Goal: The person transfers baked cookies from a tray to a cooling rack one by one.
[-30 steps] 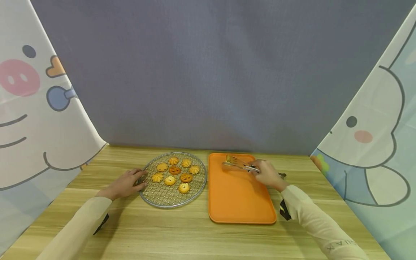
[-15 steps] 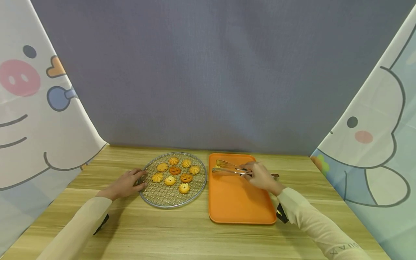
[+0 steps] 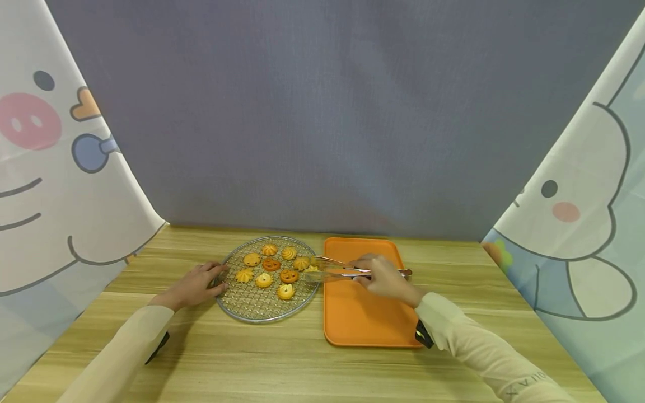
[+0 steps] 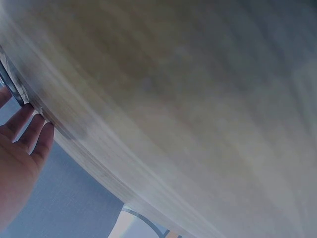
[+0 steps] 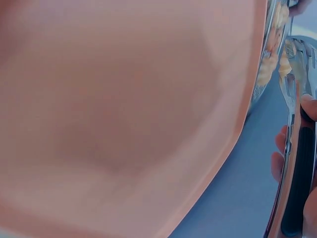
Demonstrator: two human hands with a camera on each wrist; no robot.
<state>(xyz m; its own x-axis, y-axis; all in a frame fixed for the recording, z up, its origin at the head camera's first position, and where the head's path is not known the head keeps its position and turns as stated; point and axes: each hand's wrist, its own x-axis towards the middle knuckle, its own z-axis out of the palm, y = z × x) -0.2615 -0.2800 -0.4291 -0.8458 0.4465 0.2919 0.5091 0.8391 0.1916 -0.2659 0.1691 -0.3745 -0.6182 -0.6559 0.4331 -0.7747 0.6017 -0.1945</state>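
Observation:
Tongs [image 3: 347, 274] with metal arms and dark handle grips [image 5: 299, 178] lie in my right hand [image 3: 380, 277], which holds them over the orange tray. Their tips reach past the tray's left edge to the right rim of a round wire rack [image 3: 239, 299]. A pale yellow cookie [image 3: 311, 270] sits between the tips, also visible in the right wrist view. Several cookies, some flower-shaped and some pretzel-like, such as a pretzel-like one [image 3: 289, 276], lie on the rack. My left hand [image 3: 199, 284] rests at the rack's left rim, its fingers fairly straight, fingertips touching the edge.
The orange tray [image 3: 370, 319] lies right of the rack on a wood-grain table [image 3: 242, 358], with bare surface showing. A grey cloth [image 3: 322, 123] hangs behind the table. Printed cartoon cloths stand at both sides.
My right hand has moved left with the tongs, carrying the cookie from above the tray's far part to the rack's right side. My left hand and the rack stay put.

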